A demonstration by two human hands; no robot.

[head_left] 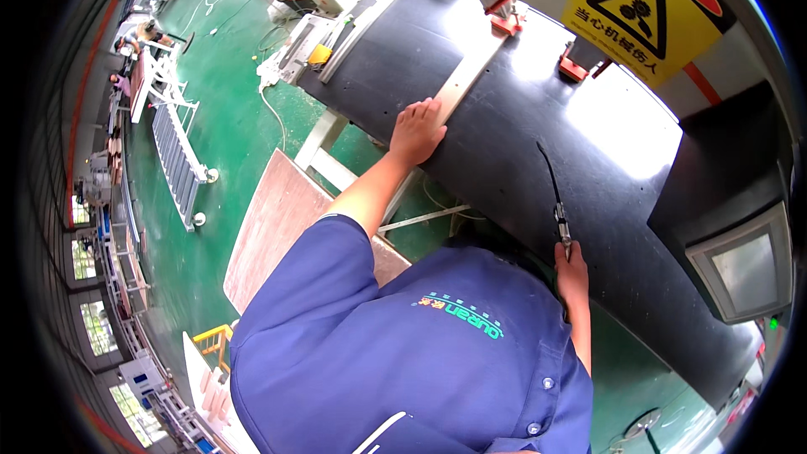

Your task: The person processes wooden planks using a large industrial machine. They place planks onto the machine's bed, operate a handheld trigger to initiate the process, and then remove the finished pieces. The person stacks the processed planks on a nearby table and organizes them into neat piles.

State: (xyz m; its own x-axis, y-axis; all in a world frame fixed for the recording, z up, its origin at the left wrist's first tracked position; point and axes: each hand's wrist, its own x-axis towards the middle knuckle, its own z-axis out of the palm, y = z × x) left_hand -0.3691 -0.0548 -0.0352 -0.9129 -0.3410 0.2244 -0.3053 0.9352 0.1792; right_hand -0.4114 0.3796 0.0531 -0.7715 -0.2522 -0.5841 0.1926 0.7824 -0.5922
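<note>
**Left hand on the strip, right hand on the tool**

Green factory flooring is spreading out to the left of a big black tabletop that is running diagonally through the view. On it a long pale wooden strip is lying with its long axis pointing away from the person, up toward 2 orange clamps at the far edge. The left hand is pressing flat on the strip's near end, fingers spread and extended, not curled around it. The right hand is closing its grip around a slim metal hand tool at the tabletop's near edge, with a black cable trailing up from it. That tool is sitting well apart from the strip, to its right, so the left hand is the nearer one to the wood. A grey screen is mounted at the right.
</note>
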